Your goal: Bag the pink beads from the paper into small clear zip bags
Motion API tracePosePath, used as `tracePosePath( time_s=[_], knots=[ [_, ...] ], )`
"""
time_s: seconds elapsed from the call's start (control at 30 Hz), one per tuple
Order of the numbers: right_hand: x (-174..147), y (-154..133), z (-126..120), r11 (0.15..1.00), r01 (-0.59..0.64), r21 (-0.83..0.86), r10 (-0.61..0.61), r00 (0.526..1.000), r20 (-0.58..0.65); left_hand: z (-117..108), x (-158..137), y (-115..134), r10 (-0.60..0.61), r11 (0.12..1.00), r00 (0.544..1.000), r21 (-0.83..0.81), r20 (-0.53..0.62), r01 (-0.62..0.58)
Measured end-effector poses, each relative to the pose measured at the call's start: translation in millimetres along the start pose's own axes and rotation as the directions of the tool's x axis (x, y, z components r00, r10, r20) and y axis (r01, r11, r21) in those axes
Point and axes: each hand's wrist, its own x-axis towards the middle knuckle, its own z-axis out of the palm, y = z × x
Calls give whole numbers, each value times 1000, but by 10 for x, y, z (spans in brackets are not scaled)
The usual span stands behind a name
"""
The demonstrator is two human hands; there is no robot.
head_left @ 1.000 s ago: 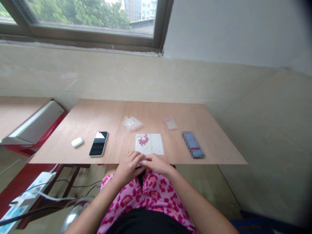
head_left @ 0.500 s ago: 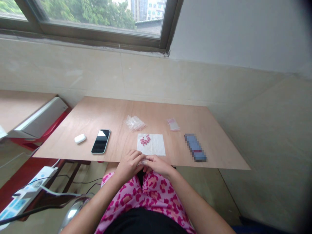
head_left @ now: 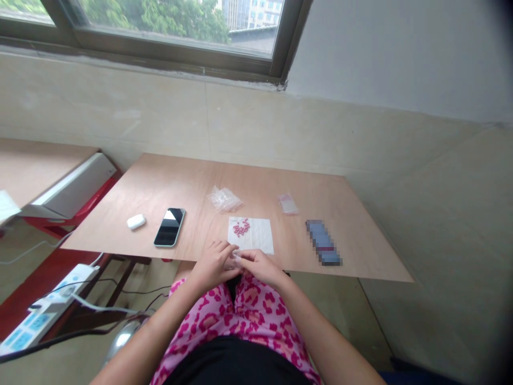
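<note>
Both hands meet at the table's front edge, around a small clear plastic bag [head_left: 235, 259]. My left hand [head_left: 215, 263] is closed on the bag's left side, and my right hand [head_left: 259, 266] pinches it from the right. Fingers cover much of the bag, so I cannot make out its contents. Just beyond them lies a white paper sheet [head_left: 259, 235], with several small pink beads [head_left: 241, 228] grouped on its left half. Behind the sheet rests a pile of clear plastic bags [head_left: 225, 199]. A flat clear bag [head_left: 287, 204] lies farther right.
On the left of the wooden table [head_left: 192, 174] are a phone [head_left: 170, 228] and a white earbud case [head_left: 136, 221]. A pixelated blue object [head_left: 323, 242] lies to the right. Below left, a power strip [head_left: 48, 310] trails cables.
The fingers have shifted on the clear bag, and more of it shows between the hands. The camera view has moved slightly. Beads and other table items stay in place.
</note>
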Motion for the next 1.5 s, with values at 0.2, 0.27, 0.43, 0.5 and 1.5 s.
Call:
tracePosePath(
  time_s=[0.2, 0.27, 0.43, 0.5, 1.5],
  knots=[
    [-12, -12, -22, 999, -14, 36, 13, 999, 36, -51, 0, -4, -25, 996, 1000, -81, 16, 26],
    [-21, -27, -22, 999, -7, 45, 5, 999, 44, -61, -3, -3, -39, 993, 999, -110, 30, 42],
    [-25, -26, -22, 999, 31, 37, -32, 999, 39, -52, -14, -10, -56, 990, 997, -127, 44, 62],
    [-28, -28, -28, 999, 22, 29, -23, 999, 37, -45, -15, -17, -58, 990, 998, -130, 39, 63],
    [215, 56, -277, 889, 121, -441, -264, 923, -281, -178, 75, -297, -137, 990, 990, -43, 21, 137]
  ],
)
